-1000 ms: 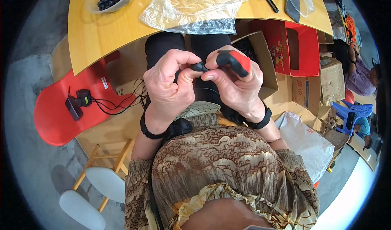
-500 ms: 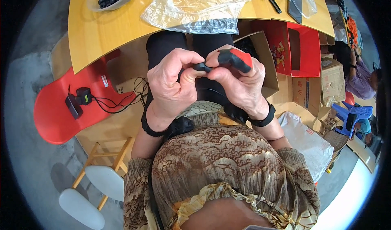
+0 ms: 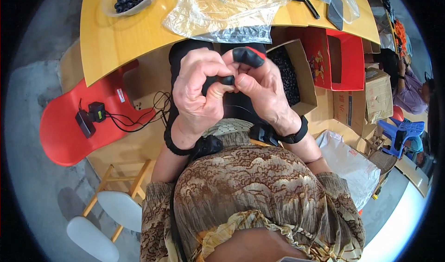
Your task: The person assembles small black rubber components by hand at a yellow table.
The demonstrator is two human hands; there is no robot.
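Note:
My left hand point(image 3: 197, 90) pinches a small, rounded black piece point(image 3: 227, 80) between thumb and forefinger, above my lap. My right hand point(image 3: 266, 88) is closed beside it, its thumb tip close against the piece's right side. What lies between the right fingertips is hidden. Black and red tape wraps the right forefinger, which arches over the far side. A clear plastic bowl point(image 3: 132, 12) with several round black pieces stands at the far left of the table. Right of my lap, an open cardboard box point(image 3: 306, 79) holds many small black pieces.
Clear plastic sheeting point(image 3: 222, 18) hangs over the near edge of the wooden table point(image 3: 109, 53). A black-handled tool point(image 3: 309, 4) lies farther right. A red chair point(image 3: 60, 127) at left carries black devices and cables. A red box point(image 3: 354, 67) stands at right; another person point(image 3: 410, 92) sits beyond.
My right hand has shifted slightly left and its taped forefinger has lifted up and left. The black piece remains in my left pinch, now turned. More of the cardboard box shows.

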